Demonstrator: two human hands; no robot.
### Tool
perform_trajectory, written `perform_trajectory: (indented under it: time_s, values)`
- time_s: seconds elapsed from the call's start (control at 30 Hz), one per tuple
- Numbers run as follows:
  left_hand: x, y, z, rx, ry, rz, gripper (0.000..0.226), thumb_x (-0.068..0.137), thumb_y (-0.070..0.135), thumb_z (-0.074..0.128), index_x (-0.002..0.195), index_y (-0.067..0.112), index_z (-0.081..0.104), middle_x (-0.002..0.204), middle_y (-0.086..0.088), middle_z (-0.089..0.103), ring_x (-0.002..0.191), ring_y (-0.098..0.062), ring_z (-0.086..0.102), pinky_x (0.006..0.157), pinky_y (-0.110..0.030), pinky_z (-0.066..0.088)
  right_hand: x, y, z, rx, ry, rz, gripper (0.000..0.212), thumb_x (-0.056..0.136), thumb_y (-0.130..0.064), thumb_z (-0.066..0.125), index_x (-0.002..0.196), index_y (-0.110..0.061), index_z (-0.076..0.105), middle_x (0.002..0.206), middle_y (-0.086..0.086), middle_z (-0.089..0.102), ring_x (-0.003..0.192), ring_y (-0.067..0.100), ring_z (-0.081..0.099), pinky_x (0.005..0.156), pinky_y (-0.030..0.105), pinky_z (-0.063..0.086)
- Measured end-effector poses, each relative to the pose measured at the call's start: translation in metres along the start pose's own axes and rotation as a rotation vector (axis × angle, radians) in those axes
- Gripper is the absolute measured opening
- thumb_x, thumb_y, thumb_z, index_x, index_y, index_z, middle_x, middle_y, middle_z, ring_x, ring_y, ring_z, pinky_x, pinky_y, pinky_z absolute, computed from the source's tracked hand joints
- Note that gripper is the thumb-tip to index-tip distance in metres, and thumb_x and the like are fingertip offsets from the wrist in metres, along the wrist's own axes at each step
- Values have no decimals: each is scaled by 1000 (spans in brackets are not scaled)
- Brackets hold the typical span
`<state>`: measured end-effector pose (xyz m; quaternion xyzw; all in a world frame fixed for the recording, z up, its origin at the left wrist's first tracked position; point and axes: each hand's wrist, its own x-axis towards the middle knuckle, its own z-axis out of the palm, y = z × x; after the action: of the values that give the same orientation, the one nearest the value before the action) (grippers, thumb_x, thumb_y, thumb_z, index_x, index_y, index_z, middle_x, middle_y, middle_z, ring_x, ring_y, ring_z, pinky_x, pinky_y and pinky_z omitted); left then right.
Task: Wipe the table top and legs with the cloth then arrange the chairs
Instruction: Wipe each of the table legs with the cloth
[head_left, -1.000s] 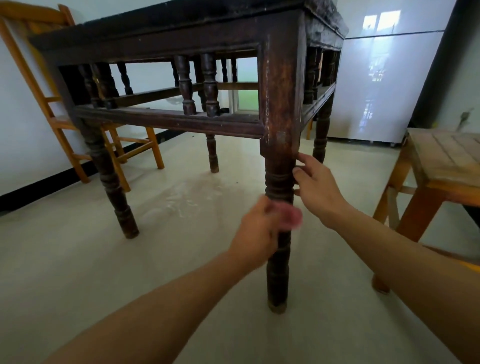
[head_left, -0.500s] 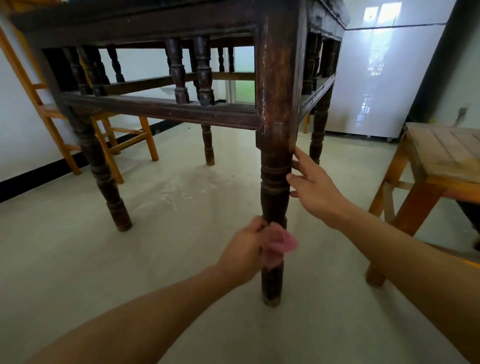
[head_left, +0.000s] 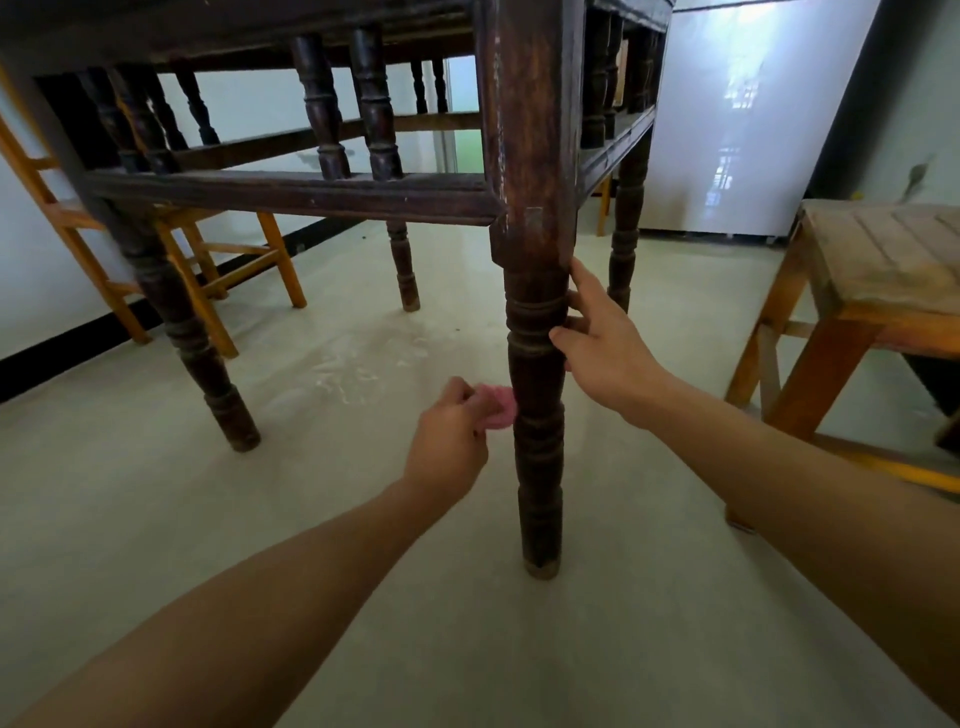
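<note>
Pink cloth (head_left: 497, 408) sits bunched in the left hand (head_left: 445, 448), near the middle of the frame. The fingers curl round it, and the cloth touches the left side of the near table leg (head_left: 537, 467). The right hand (head_left: 605, 345) is a bit higher, on the right side of that same leg. Its fingers are mostly straight and spread, the tips touch the dark wood, and it holds nothing. The dark table (head_left: 291, 195) fills the top of the frame. 1 orange chair (head_left: 218, 260) stands behind it at the left. 1 wooden seat (head_left: 878, 270) is at the right edge
</note>
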<state>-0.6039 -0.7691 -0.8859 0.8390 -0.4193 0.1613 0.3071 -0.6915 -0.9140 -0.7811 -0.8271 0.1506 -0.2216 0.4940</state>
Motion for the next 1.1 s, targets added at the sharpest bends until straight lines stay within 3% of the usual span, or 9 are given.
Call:
perform_trajectory:
  time_s: [0.13, 0.2, 0.3, 0.5, 0.67, 0.73, 0.87, 1.03, 1.1]
  values:
    - [-31, 12, 3, 80, -296, 485, 25, 80, 8, 65, 104, 13, 71, 104, -7, 63, 85, -22, 62, 68, -30, 55, -2, 2, -1, 7, -15, 12, 77, 97, -1, 49, 153, -43, 15, 153, -2, 39, 139, 25, 40, 107, 58, 41]
    - [-33, -1, 0, 53, -287, 296, 28, 90, 20, 51, 113, 18, 67, 108, -4, 60, 88, -19, 60, 76, -31, 56, -2, 2, -3, 2, -28, 16, 77, 97, -1, 49, 153, -43, 15, 154, -2, 39, 140, 25, 38, 107, 57, 41]
    - [-18, -26, 2, 23, -56, -84, 31, 87, 5, 62, 115, 18, 68, 103, -4, 59, 87, -21, 62, 81, -29, 54, -3, 3, -2, -22, -18, 1, 79, 97, -1, 50, 152, -43, 13, 152, -3, 41, 140, 24, 38, 106, 56, 43]
    - [-40, 28, 9, -60, -340, 429, 23, 83, 12, 71, 106, 15, 71, 104, -2, 62, 85, -16, 62, 77, -24, 51, -4, 5, 0, -29, -14, -7, 83, 95, 1, 52, 152, -44, 12, 149, -2, 44, 138, 22, 41, 104, 56, 45]
    - [-26, -24, 17, 35, -137, -54, 21, 92, 12, 60, 111, 16, 69, 101, -1, 56, 84, -19, 62, 73, -18, 46, -2, 5, 0, -41, -15, -21, 84, 95, 1, 53, 152, -44, 11, 150, -1, 43, 139, 24, 40, 104, 57, 44]
    - [-28, -14, 24, 20, -139, -41, 24, 93, 9, 57, 114, 15, 68, 103, -2, 57, 87, -19, 61, 75, -16, 44, -3, 7, 3, -50, -2, -26, 86, 95, 0, 53, 153, -44, 8, 151, -2, 43, 140, 24, 39, 104, 57, 44]
    - [-51, 24, 30, -48, -405, 328, 26, 95, 24, 54, 119, 17, 63, 115, 1, 53, 89, -8, 52, 76, -10, 37, -3, 8, 1, -44, -26, -28, 86, 95, 0, 53, 153, -43, 8, 151, -3, 42, 140, 23, 38, 105, 57, 43]
    - [-29, -25, 29, -12, -33, -117, 25, 91, 4, 59, 107, 19, 70, 97, 8, 51, 85, -7, 56, 79, -12, 44, -2, 8, -4, -49, -57, -48, 84, 96, -2, 53, 154, -42, 7, 153, -2, 39, 141, 25, 37, 107, 56, 41]
    - [-34, -14, 40, 23, -111, -39, 16, 94, 14, 56, 105, 17, 67, 93, 6, 53, 78, -11, 55, 71, -13, 43, -2, 10, -2, -67, -49, -79, 84, 96, -3, 53, 154, -40, 5, 153, -1, 39, 140, 25, 39, 109, 53, 40]
